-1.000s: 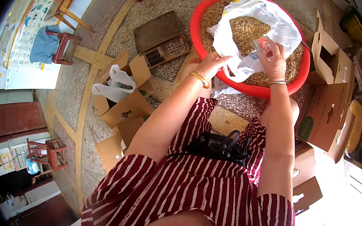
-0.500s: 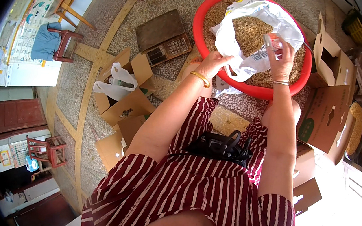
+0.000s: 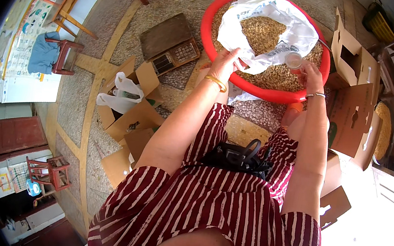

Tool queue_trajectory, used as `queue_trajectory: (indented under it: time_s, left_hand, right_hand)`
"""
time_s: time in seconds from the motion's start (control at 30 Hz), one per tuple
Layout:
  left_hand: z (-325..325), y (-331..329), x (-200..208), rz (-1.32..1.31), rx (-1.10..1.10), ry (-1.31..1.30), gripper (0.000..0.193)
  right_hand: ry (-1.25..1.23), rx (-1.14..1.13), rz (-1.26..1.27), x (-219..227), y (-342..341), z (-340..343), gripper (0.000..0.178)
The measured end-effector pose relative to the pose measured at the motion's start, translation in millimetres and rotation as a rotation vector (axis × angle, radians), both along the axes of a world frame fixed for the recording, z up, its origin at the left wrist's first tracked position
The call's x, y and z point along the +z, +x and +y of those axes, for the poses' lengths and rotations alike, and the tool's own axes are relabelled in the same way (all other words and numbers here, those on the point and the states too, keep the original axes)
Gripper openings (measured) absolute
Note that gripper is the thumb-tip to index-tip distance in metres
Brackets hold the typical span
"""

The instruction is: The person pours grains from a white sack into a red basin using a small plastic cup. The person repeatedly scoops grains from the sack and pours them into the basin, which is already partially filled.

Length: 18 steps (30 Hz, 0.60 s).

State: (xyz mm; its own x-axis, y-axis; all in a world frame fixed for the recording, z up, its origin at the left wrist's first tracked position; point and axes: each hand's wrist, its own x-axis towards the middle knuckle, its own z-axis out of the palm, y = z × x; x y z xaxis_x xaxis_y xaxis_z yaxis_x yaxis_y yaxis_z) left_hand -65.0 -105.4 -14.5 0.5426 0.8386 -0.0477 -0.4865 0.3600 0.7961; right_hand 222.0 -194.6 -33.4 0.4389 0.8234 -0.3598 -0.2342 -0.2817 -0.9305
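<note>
My left hand [image 3: 222,70] pinches the near-left edge of a white plastic bag [image 3: 299,30]. The bag stands with its mouth wide, and tan grain-like pieces [image 3: 262,35] show through the opening. In my right hand [image 3: 311,78] is a small clear plastic cup [image 3: 293,60], gripped by its side, its round end turned up toward me. The cup is just off the bag's near-right edge, above more loose pieces. Whether anything is in the cup I cannot tell. Around the bag runs the thick red rim [image 3: 208,26] of a large round tub.
Left of the tub lies a brown box-like device with a keypad [image 3: 170,43], perhaps a scale. Nearer, an opened carton [image 3: 141,114] holds a white carrier bag [image 3: 123,92]. More cartons [image 3: 352,120] crowd the right side. Wooden stools [image 3: 55,174] stand at the left.
My right hand has drawn back from over the bag toward the tub's near-right rim, tilting the cup. The left hand keeps hold of the bag's edge. The whole view has shifted slightly.
</note>
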Motion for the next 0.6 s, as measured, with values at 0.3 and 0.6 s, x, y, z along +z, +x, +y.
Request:
queue_trajectory:
  time_s: [0.3,0.6]
  left_hand:
    - [0,-2,-2,0.009,-0.027,0.01,0.031]
    - [-2,-6,5,0.069,-0.004,-0.064,0.03]
  right_hand:
    - [-0.407,0.363,-1.116,-13,-41,23,0.053]
    - [-0.555,0.411,-1.247,-52,-67,43,0.05]
